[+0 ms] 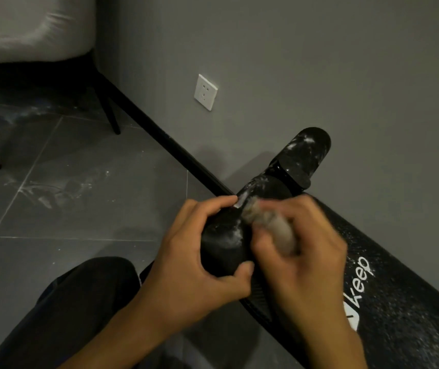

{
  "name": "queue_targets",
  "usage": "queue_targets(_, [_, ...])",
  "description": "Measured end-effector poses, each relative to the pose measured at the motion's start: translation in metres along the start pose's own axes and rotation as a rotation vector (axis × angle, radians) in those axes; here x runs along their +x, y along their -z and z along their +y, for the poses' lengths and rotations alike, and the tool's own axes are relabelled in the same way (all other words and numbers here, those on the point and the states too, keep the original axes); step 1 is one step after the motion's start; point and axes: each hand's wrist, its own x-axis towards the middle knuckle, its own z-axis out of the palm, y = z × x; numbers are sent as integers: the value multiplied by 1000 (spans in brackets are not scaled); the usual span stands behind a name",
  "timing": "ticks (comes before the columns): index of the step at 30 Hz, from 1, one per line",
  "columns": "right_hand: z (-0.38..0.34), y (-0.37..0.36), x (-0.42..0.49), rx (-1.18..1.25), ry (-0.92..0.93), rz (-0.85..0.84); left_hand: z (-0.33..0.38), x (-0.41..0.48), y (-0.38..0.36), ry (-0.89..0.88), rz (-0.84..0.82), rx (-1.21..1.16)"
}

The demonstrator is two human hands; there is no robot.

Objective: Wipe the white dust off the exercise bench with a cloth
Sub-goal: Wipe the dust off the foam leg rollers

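Observation:
The black exercise bench (399, 275) runs from the lower right up toward the wall, its pad speckled with white dust around the "keep" logo. Two black foam rollers stand at its near end. My left hand (189, 265) grips the nearer roller (223, 243), which shows white smears. My right hand (306, 251) holds a bunched grey-beige cloth (274, 230) against that roller; the hand and cloth are blurred. The far roller (306, 155) is streaked with white dust.
A grey wall with a white socket (205, 92) stands behind the bench, with a black skirting (159, 139) along its foot. A chair with black legs (112, 113) is at the upper left. The dark tiled floor (53, 187) shows white dust marks. My dark-trousered knee (80, 302) is at the lower left.

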Motion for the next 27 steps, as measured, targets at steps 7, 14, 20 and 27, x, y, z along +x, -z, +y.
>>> queue_targets(7, [-8,5,-6,36,16,-70,-2,3,2,-21,-24,-10])
queue_targets(14, [-2,12,-2,-14,-53,-18,0,2,3,-21,-39,10])
queue_targets(20, [-20,5,-24,101,93,-141,-5,2,4,-19,-40,-47])
queue_targets(27, [3,10,14,-114,-122,2,0,-3,1,-17,-20,10])
